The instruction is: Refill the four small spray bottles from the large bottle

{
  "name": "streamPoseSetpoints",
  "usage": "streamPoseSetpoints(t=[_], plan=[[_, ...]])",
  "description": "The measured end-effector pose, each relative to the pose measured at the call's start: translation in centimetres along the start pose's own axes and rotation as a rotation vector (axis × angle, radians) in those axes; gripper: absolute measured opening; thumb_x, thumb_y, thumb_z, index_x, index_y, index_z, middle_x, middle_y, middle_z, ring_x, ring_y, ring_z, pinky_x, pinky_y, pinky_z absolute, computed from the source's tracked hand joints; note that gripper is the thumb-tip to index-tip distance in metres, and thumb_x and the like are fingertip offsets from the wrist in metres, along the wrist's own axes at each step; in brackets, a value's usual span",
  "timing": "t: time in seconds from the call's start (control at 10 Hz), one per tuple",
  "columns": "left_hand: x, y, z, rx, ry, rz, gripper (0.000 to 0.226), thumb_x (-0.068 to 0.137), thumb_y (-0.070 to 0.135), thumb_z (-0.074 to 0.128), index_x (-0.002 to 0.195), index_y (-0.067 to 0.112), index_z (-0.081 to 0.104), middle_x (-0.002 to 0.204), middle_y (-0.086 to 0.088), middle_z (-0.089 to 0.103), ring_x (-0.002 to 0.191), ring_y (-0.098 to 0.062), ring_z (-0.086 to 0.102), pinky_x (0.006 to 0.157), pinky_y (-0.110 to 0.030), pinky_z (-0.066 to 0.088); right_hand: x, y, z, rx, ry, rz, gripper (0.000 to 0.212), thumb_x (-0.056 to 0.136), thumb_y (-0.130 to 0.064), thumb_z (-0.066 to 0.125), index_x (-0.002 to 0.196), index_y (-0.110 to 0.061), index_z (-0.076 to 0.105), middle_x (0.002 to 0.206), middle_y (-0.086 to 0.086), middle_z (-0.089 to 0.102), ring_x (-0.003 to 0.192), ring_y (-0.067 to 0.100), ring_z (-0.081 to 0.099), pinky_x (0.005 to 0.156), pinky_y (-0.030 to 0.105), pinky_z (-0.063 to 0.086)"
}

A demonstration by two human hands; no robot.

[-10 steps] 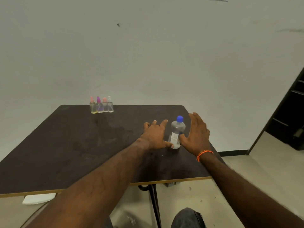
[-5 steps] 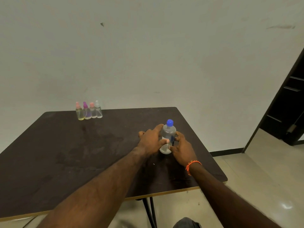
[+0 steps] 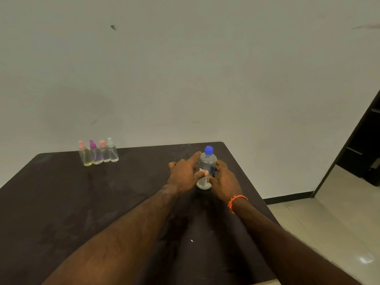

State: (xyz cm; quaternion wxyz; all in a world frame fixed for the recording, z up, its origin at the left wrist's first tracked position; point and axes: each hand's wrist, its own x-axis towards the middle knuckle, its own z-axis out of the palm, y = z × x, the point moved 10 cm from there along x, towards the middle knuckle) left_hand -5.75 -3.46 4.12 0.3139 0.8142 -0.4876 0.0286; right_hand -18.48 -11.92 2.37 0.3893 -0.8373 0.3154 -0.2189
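The large clear bottle (image 3: pixel 206 164) with a blue cap stands upright on the dark table (image 3: pixel 61 202), right of centre. My left hand (image 3: pixel 184 175) holds its left side, thumb across the label and forefinger up along the shoulder. My right hand (image 3: pixel 223 181), with an orange band at the wrist, grips its right side. Several small spray bottles stand in a tight row at the far left: a yellowish one with a pink top (image 3: pixel 84 154), a purple one (image 3: pixel 95 153), one with a salmon top (image 3: pixel 103 152) and a clear one with a white top (image 3: pixel 112 151).
A plain pale wall (image 3: pixel 185 68) rises right behind the table's far edge. Right of the table lies tiled floor (image 3: pixel 329 223), with a dark doorway and shelving (image 3: pixel 366 149) beyond. The table's right edge runs close to my right forearm.
Both hands, spread on either side of the large bottle a second ago, have closed around it. The bottle still stands on the table. The camera has tilted and shifted.
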Motion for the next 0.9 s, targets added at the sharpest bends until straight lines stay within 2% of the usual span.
streamPoseSetpoints(t=[0.1, 0.3, 0.6, 0.7, 0.8, 0.9], plan=[[4.4, -1.7, 0.1, -0.005, 0.031, -0.001, 0.073, 0.095, 0.064, 0.058, 0.158, 0.038, 0.031, 0.115, 0.010, 0.074, 0.116, -0.014, 0.063, 0.093, -0.038, 0.022, 5.1, -0.4, 0.1, -0.032, 0.007, -0.027, 0.055, 0.092, -0.029, 0.065, 0.141, -0.026, 0.040, 0.134, -0.001, 0.061, 0.114, 0.022, 0.063, 0.094, 0.032, 0.047], [11.9, -4.3, 0.6, -0.002, 0.038, -0.036, 0.078, 0.095, 0.066, 0.057, 0.160, 0.033, 0.029, 0.121, 0.007, 0.074, 0.122, -0.019, 0.060, 0.092, -0.037, 0.020, 13.2, -1.0, 0.4, -0.073, 0.022, -0.038, 0.056, 0.093, -0.030, 0.065, 0.143, -0.024, 0.040, 0.133, 0.001, 0.061, 0.115, 0.025, 0.063, 0.098, 0.040, 0.050], [14.1, -8.0, 4.5, -0.034, 0.083, -0.037, 0.069, 0.093, 0.067, 0.060, 0.152, 0.039, 0.037, 0.112, 0.011, 0.074, 0.112, -0.015, 0.063, 0.091, -0.038, 0.026, 16.5, 2.0, 3.1, -0.017, 0.034, -0.046, 0.056, 0.096, -0.024, 0.060, 0.148, -0.024, 0.037, 0.144, 0.000, 0.054, 0.127, 0.024, 0.056, 0.107, 0.038, 0.043], [13.9, -8.4, 5.0, -0.079, 0.066, -0.070, 0.071, 0.091, 0.069, 0.059, 0.152, 0.039, 0.039, 0.122, 0.010, 0.072, 0.117, -0.015, 0.062, 0.094, -0.039, 0.027, 16.2, 2.0, 3.2, 0.020, 0.042, -0.039, 0.056, 0.098, -0.030, 0.059, 0.149, -0.025, 0.036, 0.147, 0.000, 0.051, 0.130, 0.024, 0.054, 0.109, 0.040, 0.042], [13.2, -8.4, 5.7, -0.045, 0.000, -0.087, 0.082, 0.088, 0.076, 0.056, 0.156, 0.037, 0.033, 0.137, 0.009, 0.065, 0.128, -0.020, 0.058, 0.101, -0.045, 0.029, 15.4, 1.6, 3.1, -0.036, 0.054, -0.039, 0.061, 0.098, -0.034, 0.060, 0.151, -0.025, 0.031, 0.150, 0.002, 0.048, 0.132, 0.027, 0.052, 0.108, 0.043, 0.042], [11.9, -8.4, 6.0, 0.017, -0.122, -0.148, 0.104, 0.084, 0.084, 0.050, 0.163, 0.025, 0.016, 0.161, 0.003, 0.043, 0.147, -0.026, 0.041, 0.115, -0.062, 0.023, 14.0, 1.4, 2.4, -0.205, 0.077, 0.013, 0.080, 0.094, -0.037, 0.065, 0.156, -0.019, 0.018, 0.159, 0.008, 0.032, 0.138, 0.032, 0.044, 0.109, 0.044, 0.041]])
